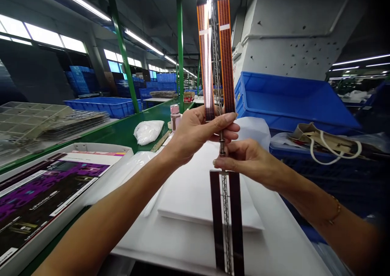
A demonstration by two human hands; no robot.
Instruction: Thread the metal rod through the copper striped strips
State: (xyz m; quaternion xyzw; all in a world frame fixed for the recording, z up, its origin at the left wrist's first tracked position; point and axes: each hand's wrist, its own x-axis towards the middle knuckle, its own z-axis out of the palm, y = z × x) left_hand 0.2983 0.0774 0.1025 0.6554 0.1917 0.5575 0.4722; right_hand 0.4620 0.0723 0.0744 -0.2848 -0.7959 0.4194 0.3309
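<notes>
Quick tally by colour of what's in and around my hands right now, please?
Orange-and-black: 1, the long strip assembly held upright by left hand and right hand
White: 2, foam sheet stack; white bag
Blue: 2, big bin; flat bin
Pink: 1, bottle
Total: 6

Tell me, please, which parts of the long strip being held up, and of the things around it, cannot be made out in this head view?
- Strip: its middle is covered by the left hand and right hand; its lower end is cut off by the bottom edge.
- Printed box: cut off at the left edge, lettering too blurred to read.
- Blue bin: contents hidden by its wall.
- Pink bottle: label too small.
</notes>
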